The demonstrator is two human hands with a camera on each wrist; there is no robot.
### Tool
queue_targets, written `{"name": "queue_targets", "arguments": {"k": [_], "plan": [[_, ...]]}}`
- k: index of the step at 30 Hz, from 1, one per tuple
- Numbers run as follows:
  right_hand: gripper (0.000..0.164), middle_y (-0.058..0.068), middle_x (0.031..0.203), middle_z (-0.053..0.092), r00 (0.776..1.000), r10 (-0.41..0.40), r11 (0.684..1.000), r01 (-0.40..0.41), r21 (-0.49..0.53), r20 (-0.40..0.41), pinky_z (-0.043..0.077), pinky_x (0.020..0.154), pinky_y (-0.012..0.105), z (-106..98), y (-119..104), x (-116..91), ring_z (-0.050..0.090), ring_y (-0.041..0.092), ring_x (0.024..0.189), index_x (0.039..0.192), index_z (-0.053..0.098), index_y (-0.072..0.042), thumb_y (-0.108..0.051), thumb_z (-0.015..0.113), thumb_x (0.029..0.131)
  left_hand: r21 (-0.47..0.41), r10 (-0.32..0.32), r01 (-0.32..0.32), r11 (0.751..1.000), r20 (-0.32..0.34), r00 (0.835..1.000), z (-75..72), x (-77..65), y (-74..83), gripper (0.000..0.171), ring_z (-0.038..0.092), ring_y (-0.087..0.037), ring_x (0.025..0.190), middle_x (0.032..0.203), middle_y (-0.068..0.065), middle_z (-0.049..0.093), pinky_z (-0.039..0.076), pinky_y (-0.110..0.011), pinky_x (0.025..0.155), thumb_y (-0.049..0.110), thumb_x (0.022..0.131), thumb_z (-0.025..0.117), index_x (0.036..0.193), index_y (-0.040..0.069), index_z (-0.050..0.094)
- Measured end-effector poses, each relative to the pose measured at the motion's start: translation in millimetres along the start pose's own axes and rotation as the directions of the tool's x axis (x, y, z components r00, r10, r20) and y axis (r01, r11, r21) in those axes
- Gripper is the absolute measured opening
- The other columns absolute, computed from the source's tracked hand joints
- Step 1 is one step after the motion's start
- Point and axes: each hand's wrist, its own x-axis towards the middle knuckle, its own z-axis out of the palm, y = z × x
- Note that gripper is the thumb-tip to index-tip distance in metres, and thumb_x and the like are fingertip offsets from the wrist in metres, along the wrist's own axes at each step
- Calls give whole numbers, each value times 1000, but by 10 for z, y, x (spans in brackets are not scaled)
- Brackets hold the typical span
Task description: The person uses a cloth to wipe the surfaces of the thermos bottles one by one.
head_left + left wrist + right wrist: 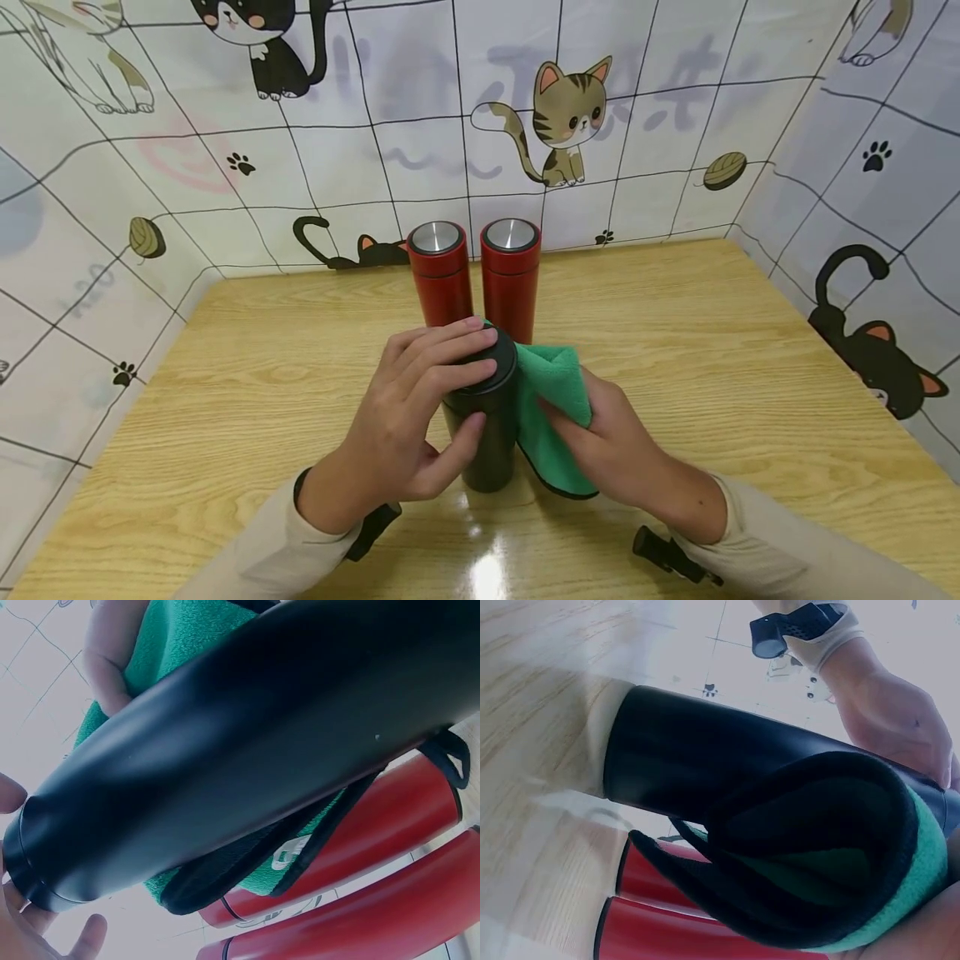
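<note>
A dark thermos bottle point(491, 454) stands upright on the table in the head view. My left hand point(405, 417) grips its top, with fingers over the black lid and the thumb against the side. In my right hand point(622, 446) is a folded green cloth point(549, 375) with a black edge, held against the bottle's right side. The left wrist view shows the cloth point(184, 634) wrapping behind the bottle point(240, 742). From the right wrist, the cloth's open folds point(922, 847) hide part of the bottle point(697, 742).
Two red thermos bottles, one left point(444, 292) and one right point(512, 292), stand close together behind the dark one. The wooden table point(270, 358) meets walls hung with cat-print sheeting point(420, 92) at the back and sides.
</note>
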Motion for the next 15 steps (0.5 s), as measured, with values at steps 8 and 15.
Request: {"name": "queue_targets", "arguments": {"k": [8,15], "plan": [[43,7,126,57,995,-55,998,56,8,-83,50,90,24,-28,-70,-36,57,10,112,132,47,-10,1,50,90,4,28,-28,1000,-24,999,32,1,-26,37,55,-29,114,114,-18,60,44,-41,90,26,82,67,102,-3,57],[38,8,114,63,993,-60,998,59,-15,-106,53,82,24,0,-48,-14,61,8,98,124,55,-8,2,55,87,-95,-22,23,995,6,1000,20,-20,-20,33,50,-30,118,117,-18,57,41,-40,93,20,86,61,106,-5,54]]}}
